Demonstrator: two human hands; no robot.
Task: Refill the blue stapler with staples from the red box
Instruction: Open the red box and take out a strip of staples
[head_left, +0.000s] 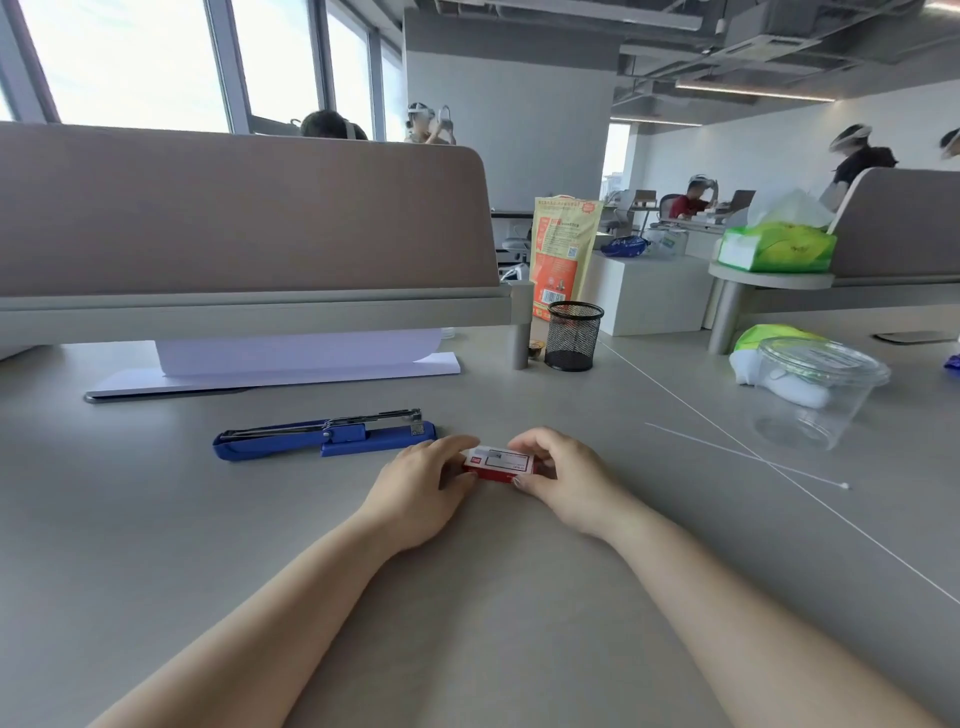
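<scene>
The small red box (500, 464), with a white label on top, rests on the grey desk in front of me. My left hand (423, 486) grips its left end and my right hand (563, 475) grips its right end, fingers curled over the far edge. The box looks closed. The blue stapler (332, 435) lies flat on the desk to the left of my left hand, swung fully open, with its metal staple rail exposed on top. Its right end is a short gap from my left fingers.
A black mesh pen cup (573, 336) and an orange-yellow pouch (562, 254) stand behind. White paper (291, 358) lies under the partition. A clear plastic tub (815, 389) and thin white sticks (748, 457) lie to the right. Several people sit in the background.
</scene>
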